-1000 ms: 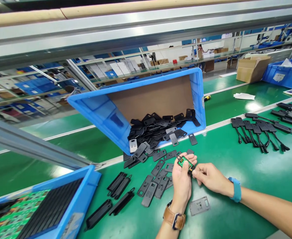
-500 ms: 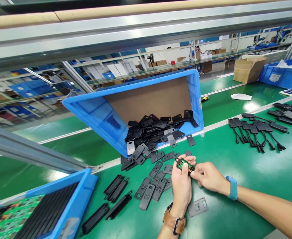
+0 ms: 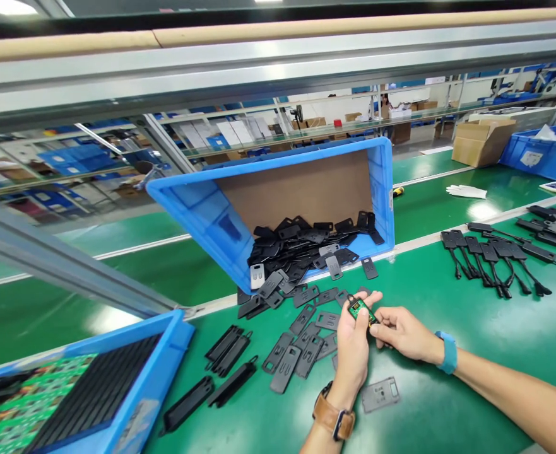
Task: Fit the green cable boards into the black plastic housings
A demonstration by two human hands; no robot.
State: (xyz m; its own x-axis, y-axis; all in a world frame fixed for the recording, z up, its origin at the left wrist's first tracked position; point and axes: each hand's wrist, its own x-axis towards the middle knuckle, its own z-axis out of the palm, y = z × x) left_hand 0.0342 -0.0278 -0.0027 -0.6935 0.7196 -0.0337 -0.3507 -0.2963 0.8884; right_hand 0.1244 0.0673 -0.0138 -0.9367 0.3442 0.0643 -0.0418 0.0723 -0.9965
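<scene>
The circuit board (image 3: 359, 309), small and green, sits in the grip of the left hand (image 3: 352, 356), lying across the fingers with the thumb pressed on its upper face. The right hand (image 3: 403, 334) meets it from the right and touches its right end. Both hands are held just above the desk (image 3: 448, 302), in front of the scattered covers (image 3: 301, 340).

The desk has a green mat surface. A blue crate (image 3: 202, 208) rests tipped on its side, with its opening toward the person, and a pile of black parts (image 3: 301, 243) spills from it onto the mat. A single grey plate (image 3: 379, 394) lies flat just beside the left wrist. A blue tray (image 3: 154, 372) at the lower left holds black and green stock. A row of cabled parts (image 3: 490, 258) lies well apart to the right. A white glove (image 3: 466, 191) and a cardboard box (image 3: 481, 139) occupy the far bench. Shelving and aluminium rails fill the background of the room.

Left grip: clenched around the circuit board, thumb on top. Right grip: thumb and forefinger pinched together on the board's right end, the other fingers curled under.
</scene>
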